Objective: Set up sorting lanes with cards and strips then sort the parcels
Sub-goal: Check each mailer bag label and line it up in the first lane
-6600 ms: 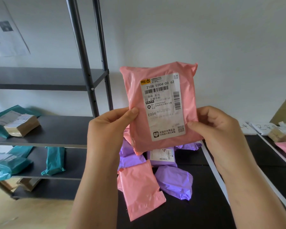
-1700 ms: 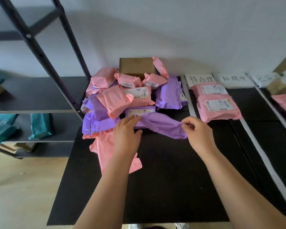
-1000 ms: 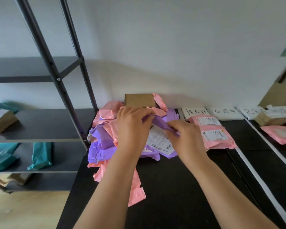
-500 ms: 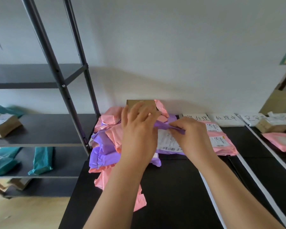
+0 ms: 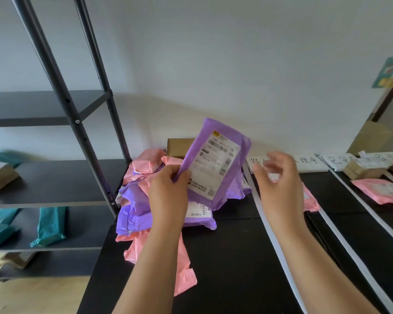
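Note:
My left hand [image 5: 168, 196] grips the lower left edge of a purple parcel [image 5: 216, 162] and holds it upright, its white label facing me, above a heap of pink and purple parcels [image 5: 138, 200] on the black table [image 5: 236, 257]. My right hand [image 5: 279, 184] hovers to the right of the parcel with loosely spread fingers, holding nothing. White strips [image 5: 272, 241] mark lanes on the table. Handwritten cards [image 5: 309, 163] lie along the wall. A pink parcel [image 5: 311, 200] lies in the first lane, mostly behind my right hand.
A brown box [image 5: 178, 147] stands behind the heap. Another pink parcel [image 5: 381, 193] and small brown boxes [image 5: 361, 168] lie in the right lanes. A dark metal shelf rack [image 5: 55, 184] at left holds teal parcels [image 5: 50, 225] and a brown package [image 5: 0, 180].
The purple parcel has been lifted off the heap and turned upright with its label toward me. My right hand has let go of it and moved off to the right.

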